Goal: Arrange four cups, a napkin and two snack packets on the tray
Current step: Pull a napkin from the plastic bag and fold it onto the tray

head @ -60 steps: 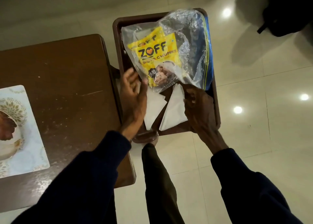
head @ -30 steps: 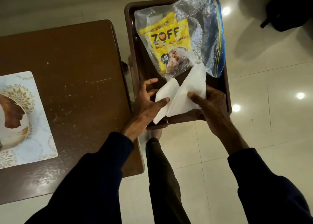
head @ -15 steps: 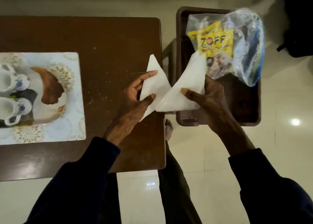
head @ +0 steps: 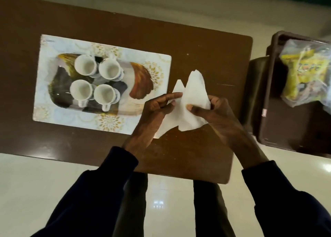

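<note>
The napkin hangs above the near right part of the table, pinched between both hands: the left hand holds its left fold between thumb and fingers, and the right hand grips the taller right fold with the thumb pressed on top. It looks like two white pieces or one folded sheet; I cannot tell which.

To place it well, keep the folds together, carry it left and lay it flat on the bare right end of the tray, letting go only once it rests there.

Farther left the four cups stand upright in a tight square on the tray, so come in low and avoid their handles.

The snack packets wait in a clear bag in the brown bin to the right.
</note>
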